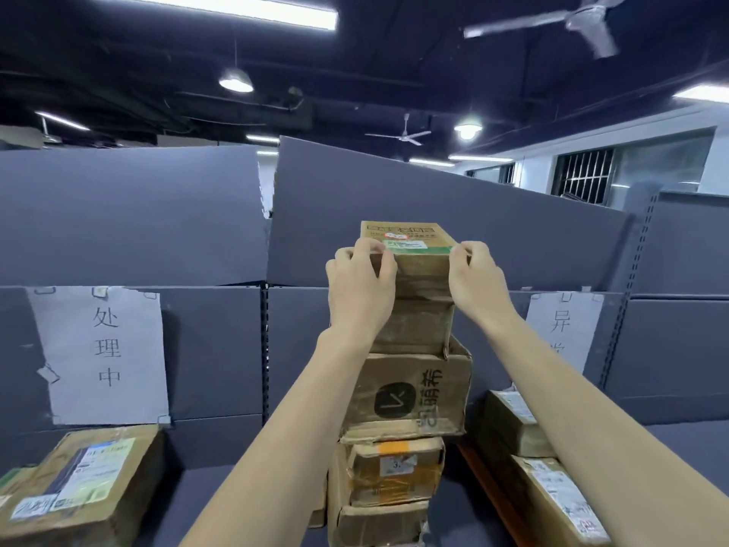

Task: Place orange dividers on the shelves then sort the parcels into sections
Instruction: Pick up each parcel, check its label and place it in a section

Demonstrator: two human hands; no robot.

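Observation:
A small brown cardboard parcel (pixel 410 250) with a green-edged label tops a stack of parcels on the grey shelf (pixel 221 479). My left hand (pixel 361 286) grips its left top edge, fingers curled over the rim. My right hand (pixel 475 280) grips its right top edge the same way. Under it sits another taped box (pixel 416 325), then a larger box (pixel 414 388) with a black logo, then smaller taped boxes (pixel 394 471). A thin orange divider (pixel 479 479) stands on the shelf just right of the stack.
A flat parcel (pixel 79 487) lies at lower left under a paper sign (pixel 104 349). More labelled parcels (pixel 552 495) lie at lower right beside a second paper sign (pixel 560 325). Grey back panels (pixel 434 215) rise behind the stack.

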